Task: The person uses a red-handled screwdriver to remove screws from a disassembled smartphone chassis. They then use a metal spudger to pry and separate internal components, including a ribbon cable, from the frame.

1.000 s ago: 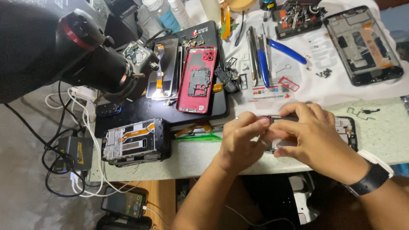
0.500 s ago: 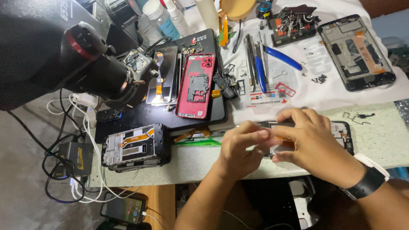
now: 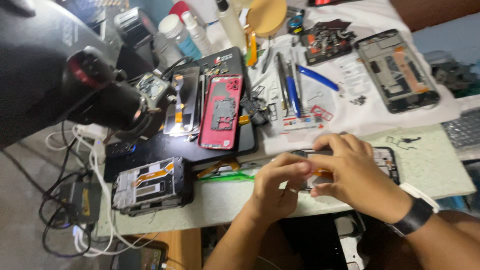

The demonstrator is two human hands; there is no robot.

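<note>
2 hands [image 3: 320,180] pinch an opened phone [image 3: 385,160] (red back cover [image 3: 221,111] nearby).

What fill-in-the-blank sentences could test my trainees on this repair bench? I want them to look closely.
1. Both hands, left hand and right hand, work on an opened ____ at the table's near edge.
2. The phone shell on the black mat is ____ in colour.
3. The right wrist wears a black ____.
4. The left hand wears a ____ on one finger.

Missing words: phone; red; band; ring
</note>
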